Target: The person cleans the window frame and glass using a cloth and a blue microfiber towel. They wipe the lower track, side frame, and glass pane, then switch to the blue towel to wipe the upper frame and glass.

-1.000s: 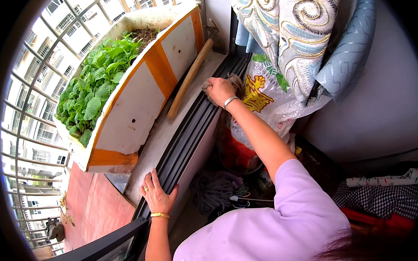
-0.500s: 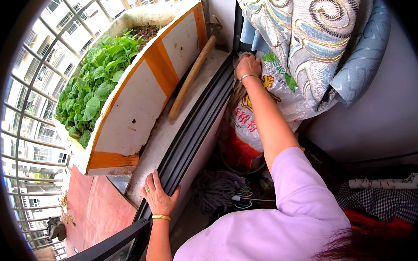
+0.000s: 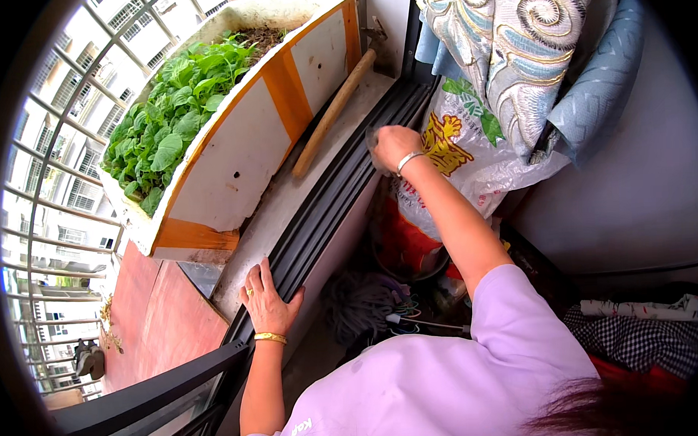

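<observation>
My left hand (image 3: 268, 304) lies with fingers apart on the black window track (image 3: 318, 211) and the sill edge beside it. My right hand (image 3: 398, 145) is closed on a greyish cloth (image 3: 374, 150), blurred and mostly hidden by the fingers, at the inner edge of the track farther along. Just right of that hand, a white plastic bag (image 3: 470, 164) with yellow, red and green print stands below the window.
Outside the track, a white foam planter (image 3: 240, 176) with orange tape holds leafy green plants (image 3: 173, 120). A hammer with a wooden handle (image 3: 334, 115) lies on the sill. Patterned curtains (image 3: 505, 51) hang at right. A grey mop head (image 3: 356, 306) sits below.
My right hand has come nearer along the track, away from the far corner by the curtain, with the cloth in it. My left hand stays on the track.
</observation>
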Demonstrator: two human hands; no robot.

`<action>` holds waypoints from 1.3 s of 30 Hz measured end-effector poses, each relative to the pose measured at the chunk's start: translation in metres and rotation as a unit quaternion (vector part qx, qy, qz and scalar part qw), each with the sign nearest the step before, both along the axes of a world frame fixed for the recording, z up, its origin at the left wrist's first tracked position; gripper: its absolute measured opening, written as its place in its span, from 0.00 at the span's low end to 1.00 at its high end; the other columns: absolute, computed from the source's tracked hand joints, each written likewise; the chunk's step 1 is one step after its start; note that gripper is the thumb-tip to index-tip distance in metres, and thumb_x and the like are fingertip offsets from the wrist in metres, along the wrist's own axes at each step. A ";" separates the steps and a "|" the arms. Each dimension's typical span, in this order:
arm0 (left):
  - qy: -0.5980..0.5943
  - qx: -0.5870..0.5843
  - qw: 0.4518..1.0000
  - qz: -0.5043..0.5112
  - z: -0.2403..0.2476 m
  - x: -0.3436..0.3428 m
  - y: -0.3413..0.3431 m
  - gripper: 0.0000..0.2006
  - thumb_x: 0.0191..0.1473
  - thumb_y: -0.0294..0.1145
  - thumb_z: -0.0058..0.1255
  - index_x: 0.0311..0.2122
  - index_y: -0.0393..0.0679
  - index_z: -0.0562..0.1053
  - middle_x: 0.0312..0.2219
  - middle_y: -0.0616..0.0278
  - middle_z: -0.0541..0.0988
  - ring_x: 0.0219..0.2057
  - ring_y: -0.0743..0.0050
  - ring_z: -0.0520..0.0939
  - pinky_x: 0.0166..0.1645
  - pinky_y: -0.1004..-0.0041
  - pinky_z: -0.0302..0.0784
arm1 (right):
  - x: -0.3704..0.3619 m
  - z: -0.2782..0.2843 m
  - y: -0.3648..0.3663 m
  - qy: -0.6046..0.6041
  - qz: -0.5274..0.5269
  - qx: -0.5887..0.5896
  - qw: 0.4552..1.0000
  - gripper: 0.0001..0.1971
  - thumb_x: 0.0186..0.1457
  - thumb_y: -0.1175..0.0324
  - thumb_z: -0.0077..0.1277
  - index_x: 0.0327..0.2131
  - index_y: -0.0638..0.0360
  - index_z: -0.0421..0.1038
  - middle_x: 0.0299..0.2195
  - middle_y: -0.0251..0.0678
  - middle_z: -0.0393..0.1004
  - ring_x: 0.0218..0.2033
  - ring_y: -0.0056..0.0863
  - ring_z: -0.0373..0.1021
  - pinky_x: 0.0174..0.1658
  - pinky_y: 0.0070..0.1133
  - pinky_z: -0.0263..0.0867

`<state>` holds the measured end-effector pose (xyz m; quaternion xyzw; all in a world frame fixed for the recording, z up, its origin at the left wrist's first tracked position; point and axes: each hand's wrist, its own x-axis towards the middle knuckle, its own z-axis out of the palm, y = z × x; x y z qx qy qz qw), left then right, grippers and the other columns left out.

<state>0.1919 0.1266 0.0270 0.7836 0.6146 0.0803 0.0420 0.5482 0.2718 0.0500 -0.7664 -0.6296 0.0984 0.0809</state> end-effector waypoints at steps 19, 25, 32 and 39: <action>-0.016 -0.013 1.000 0.012 0.002 -0.002 -0.003 0.47 0.37 0.48 0.64 0.62 0.43 0.55 0.53 0.52 0.64 0.57 0.53 0.63 0.61 0.53 0.51 | 0.018 0.002 0.021 -0.077 -0.001 0.001 0.997 0.10 0.49 0.71 0.48 0.31 0.59 0.80 0.35 0.47 0.78 0.38 0.44 0.75 0.42 0.32 0.72; -0.016 0.010 1.000 0.000 -0.002 -0.003 -0.002 0.48 0.36 0.49 0.65 0.61 0.43 0.56 0.51 0.52 0.64 0.56 0.55 0.64 0.60 0.53 0.53 | -0.054 -0.008 -0.040 -0.019 0.205 0.023 0.978 0.11 0.44 0.70 0.49 0.31 0.52 0.80 0.31 0.44 0.78 0.36 0.43 0.74 0.40 0.32 0.71; -0.020 -0.004 1.000 0.012 -0.001 -0.008 -0.004 0.48 0.37 0.48 0.64 0.62 0.44 0.54 0.53 0.51 0.64 0.56 0.52 0.64 0.61 0.53 0.52 | -0.038 0.017 -0.062 0.198 0.150 0.162 0.955 0.15 0.45 0.66 0.52 0.39 0.46 0.79 0.34 0.44 0.74 0.37 0.43 0.72 0.44 0.32 0.68; -0.031 0.000 0.999 -0.007 -0.001 -0.002 -0.001 0.47 0.37 0.49 0.64 0.61 0.43 0.56 0.52 0.51 0.64 0.56 0.53 0.64 0.61 0.53 0.52 | -0.021 -0.010 0.005 -0.053 0.075 0.025 0.995 0.11 0.51 0.66 0.48 0.35 0.56 0.79 0.36 0.47 0.77 0.41 0.42 0.74 0.43 0.32 0.70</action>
